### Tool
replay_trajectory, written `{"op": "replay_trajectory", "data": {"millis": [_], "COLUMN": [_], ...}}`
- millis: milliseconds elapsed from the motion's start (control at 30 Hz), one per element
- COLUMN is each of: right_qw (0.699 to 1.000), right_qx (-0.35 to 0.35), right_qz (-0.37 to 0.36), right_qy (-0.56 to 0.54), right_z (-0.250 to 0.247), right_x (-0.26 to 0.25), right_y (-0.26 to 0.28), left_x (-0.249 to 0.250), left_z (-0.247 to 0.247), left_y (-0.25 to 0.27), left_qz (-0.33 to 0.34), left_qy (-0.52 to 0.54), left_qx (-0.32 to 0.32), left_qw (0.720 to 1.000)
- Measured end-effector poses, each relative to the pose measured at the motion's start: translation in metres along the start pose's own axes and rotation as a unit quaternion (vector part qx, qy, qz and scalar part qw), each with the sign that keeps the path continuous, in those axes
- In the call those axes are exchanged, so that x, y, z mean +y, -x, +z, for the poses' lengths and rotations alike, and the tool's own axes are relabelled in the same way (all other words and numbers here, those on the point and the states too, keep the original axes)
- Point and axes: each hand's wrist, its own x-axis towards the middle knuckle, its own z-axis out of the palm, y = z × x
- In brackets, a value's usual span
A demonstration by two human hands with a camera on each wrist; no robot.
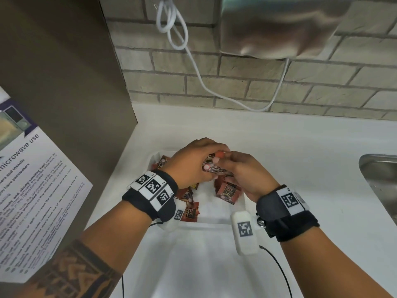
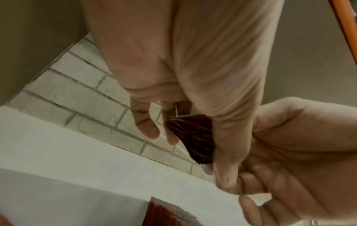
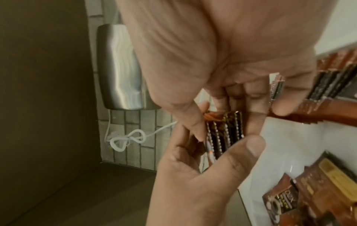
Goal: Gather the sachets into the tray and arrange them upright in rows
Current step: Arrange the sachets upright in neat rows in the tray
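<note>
**A handful of sachets squared up over the tray**

Both hands meet above the far end of the white tray [image 1: 214, 221]. The left hand [image 1: 193, 162] clamps a small stack of sachets [image 1: 211, 167] on edge between thumb and fingers; the right hand [image 1: 242, 173] pinches the same stack from the other side. Loose sachets [image 1: 190, 212] lie flat near the tray's left edge, and another bunch [image 1: 227, 192] leans at its right edge. The stack looks slippery and thin: I'd guess an uneven squeeze could fan it out or drop packets flat, and setting it down unsupported may topple the row.
</note>
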Motion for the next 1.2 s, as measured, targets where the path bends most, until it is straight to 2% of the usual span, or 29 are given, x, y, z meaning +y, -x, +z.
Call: {"op": "replay_trajectory", "data": {"millis": [67,167,267,300,333,367,433,467,500,567,667,733,800,867,1000,1200], "right_qw": [0.999,0.998,0.996,0.995,0.994,0.992,0.988,0.986,0.985,0.989,0.988,0.964,0.938,0.931,0.938,0.947], "right_qx": [0.021,0.011,0.002,-0.003,-0.01,-0.014,-0.022,-0.025,-0.026,-0.017,0.052,0.139,0.189,0.17,0.068,0.07], "right_qz": [-0.022,-0.014,-0.029,-0.035,-0.042,-0.047,-0.055,-0.062,-0.071,-0.094,-0.127,-0.153,-0.208,-0.24,-0.199,-0.198], "right_qy": [0.01,-0.055,-0.081,-0.091,-0.104,-0.118,-0.145,-0.154,-0.154,-0.116,0.064,0.167,0.2,0.214,0.274,0.243], "right_z": [-0.004,-0.009,-0.013,-0.014,-0.014,-0.013,-0.009,-0.007,-0.005,-0.004,-0.01,-0.016,-0.024,-0.029,-0.035,-0.043], "right_x": [0.004,0.009,0.011,0.012,0.012,0.012,0.012,0.013,0.014,0.017,0.01,0.003,-0.004,-0.015,-0.033,-0.033], "right_y": [0.002,0.009,0.016,0.017,0.019,0.02,0.02,0.02,0.02,0.021,0.026,0.028,0.027,0.024,0.017,0.013], "left_x": [0.005,0.014,0.014,0.016,0.017,0.019,0.025,0.028,0.03,0.032,0.032,0.029,0.026,0.027,0.03,0.026], "left_z": [0.0,-0.002,-0.002,-0.002,-0.001,0.001,0.004,0.006,0.007,0.012,0.014,0.014,0.014,0.014,0.018,0.02], "left_y": [-0.002,-0.006,-0.008,-0.009,-0.011,-0.013,-0.013,-0.013,-0.011,-0.01,-0.012,-0.014,-0.014,-0.013,-0.011,-0.011], "left_qz": [-0.016,-0.06,-0.13,-0.163,-0.202,-0.239,-0.277,-0.268,-0.248,-0.206,-0.197,-0.203,-0.209,-0.21,-0.199,-0.178], "left_qy": [0.024,0.087,0.231,0.297,0.371,0.45,0.58,0.611,0.621,0.616,0.609,0.6,0.579,0.546,0.507,0.492], "left_qx": [-0.01,-0.02,0.008,0.022,0.037,0.042,0.011,-0.021,-0.052,-0.075,-0.042,-0.018,-0.008,-0.017,-0.033,-0.057], "left_qw": [1.0,0.994,0.964,0.941,0.906,0.859,0.766,0.744,0.742,0.757,0.767,0.774,0.788,0.811,0.838,0.851]}}
